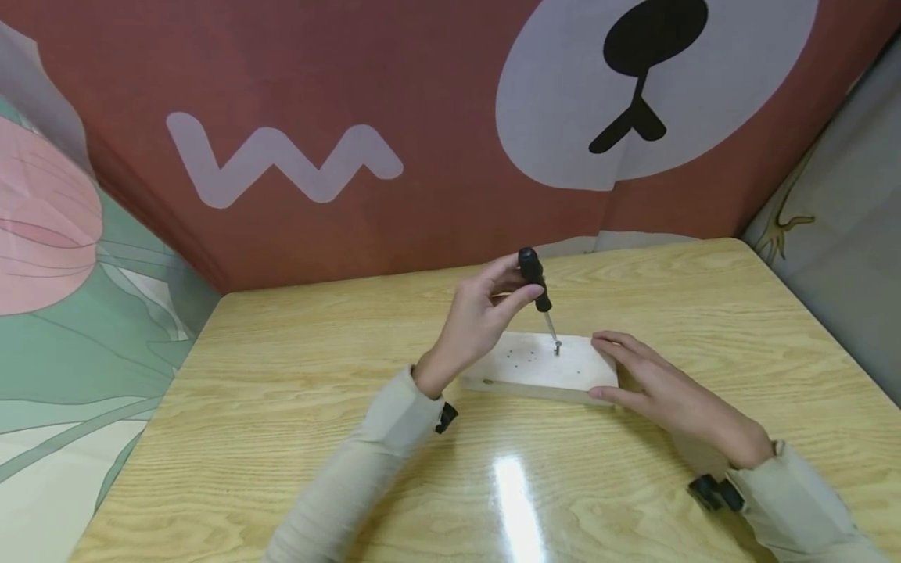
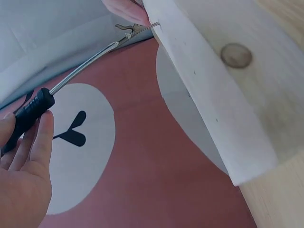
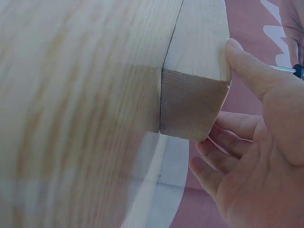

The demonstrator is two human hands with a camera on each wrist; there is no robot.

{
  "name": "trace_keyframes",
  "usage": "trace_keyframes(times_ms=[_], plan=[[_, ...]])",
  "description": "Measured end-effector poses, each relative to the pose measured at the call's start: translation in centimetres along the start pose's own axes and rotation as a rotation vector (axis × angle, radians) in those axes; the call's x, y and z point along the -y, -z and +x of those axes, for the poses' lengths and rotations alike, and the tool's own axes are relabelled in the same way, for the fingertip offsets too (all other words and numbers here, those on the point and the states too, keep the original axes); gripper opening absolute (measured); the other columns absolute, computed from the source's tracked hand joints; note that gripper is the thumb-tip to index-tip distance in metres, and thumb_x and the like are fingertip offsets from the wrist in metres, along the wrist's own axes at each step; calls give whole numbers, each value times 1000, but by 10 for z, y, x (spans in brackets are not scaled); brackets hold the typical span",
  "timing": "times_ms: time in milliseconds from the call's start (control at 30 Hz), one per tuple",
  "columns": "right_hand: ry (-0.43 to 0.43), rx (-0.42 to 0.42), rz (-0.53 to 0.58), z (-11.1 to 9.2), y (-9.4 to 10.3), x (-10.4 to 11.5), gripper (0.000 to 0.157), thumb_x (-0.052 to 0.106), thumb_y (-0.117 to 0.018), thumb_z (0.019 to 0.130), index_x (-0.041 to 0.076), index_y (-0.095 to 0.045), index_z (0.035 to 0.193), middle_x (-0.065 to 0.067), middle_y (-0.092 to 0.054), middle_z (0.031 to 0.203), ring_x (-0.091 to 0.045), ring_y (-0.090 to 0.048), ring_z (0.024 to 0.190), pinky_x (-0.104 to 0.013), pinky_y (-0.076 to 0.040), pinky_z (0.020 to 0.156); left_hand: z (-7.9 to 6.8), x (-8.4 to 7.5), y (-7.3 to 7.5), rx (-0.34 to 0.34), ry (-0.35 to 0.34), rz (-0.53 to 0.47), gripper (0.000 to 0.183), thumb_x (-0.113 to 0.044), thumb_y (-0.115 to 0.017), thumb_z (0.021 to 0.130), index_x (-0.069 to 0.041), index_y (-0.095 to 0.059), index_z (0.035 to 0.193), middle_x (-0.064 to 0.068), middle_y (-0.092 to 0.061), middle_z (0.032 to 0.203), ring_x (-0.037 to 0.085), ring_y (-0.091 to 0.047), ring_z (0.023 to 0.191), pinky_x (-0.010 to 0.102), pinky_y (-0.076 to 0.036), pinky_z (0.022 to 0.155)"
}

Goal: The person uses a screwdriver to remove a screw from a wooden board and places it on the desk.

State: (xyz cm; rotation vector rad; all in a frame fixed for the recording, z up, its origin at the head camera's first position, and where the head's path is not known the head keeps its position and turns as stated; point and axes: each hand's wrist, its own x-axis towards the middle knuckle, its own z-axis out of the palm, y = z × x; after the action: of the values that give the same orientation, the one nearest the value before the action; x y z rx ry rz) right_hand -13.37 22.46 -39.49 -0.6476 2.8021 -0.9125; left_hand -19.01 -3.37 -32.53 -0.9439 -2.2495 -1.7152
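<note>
My left hand [image 1: 475, 324] grips the black handle of a screwdriver [image 1: 533, 277], which leans slightly with its metal shaft pointing down. At the shaft's tip a screw [image 1: 558, 349] stands upright in the top of a pale wooden block [image 1: 528, 367]. In the left wrist view the screw's thread [image 2: 142, 30] shows above the wood, so it is only partly sunk. Several small dark holes dot the block's top. My right hand [image 1: 662, 391] holds the block's right end, thumb on the near edge and fingers at the far edge; the right wrist view shows this end grain [image 3: 190, 104].
The block lies flat on a wood-grain table [image 1: 317, 375]. Behind the table hangs a red-brown cloth [image 1: 352, 234] with a cartoon face, and a grey cloth [image 1: 845, 234] hangs at the right. A dark knot [image 2: 236, 55] marks the block's side.
</note>
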Motion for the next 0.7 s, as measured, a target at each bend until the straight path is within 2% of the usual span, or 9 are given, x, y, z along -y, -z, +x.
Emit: trace_keyframes(times_ms=[333, 700], plan=[[0, 2, -5, 0, 0, 0, 78, 47, -63, 95, -4, -38, 149, -22, -33, 155, -45, -33, 142, -67, -35, 108, 3, 0, -9, 38, -27, 3, 37, -7, -66, 94, 0, -60, 130, 19, -73, 105, 25, -74, 96, 21, -60, 82], [6, 1, -9, 0, 0, 0, 77, 46, -63, 95, -4, -38, 149, -22, -32, 155, -46, -33, 142, -67, -36, 108, 5, 0, -10, 62, -36, 29, 35, -8, -66, 95, 1, -61, 128, 18, -73, 104, 23, -74, 94, 19, -59, 83]])
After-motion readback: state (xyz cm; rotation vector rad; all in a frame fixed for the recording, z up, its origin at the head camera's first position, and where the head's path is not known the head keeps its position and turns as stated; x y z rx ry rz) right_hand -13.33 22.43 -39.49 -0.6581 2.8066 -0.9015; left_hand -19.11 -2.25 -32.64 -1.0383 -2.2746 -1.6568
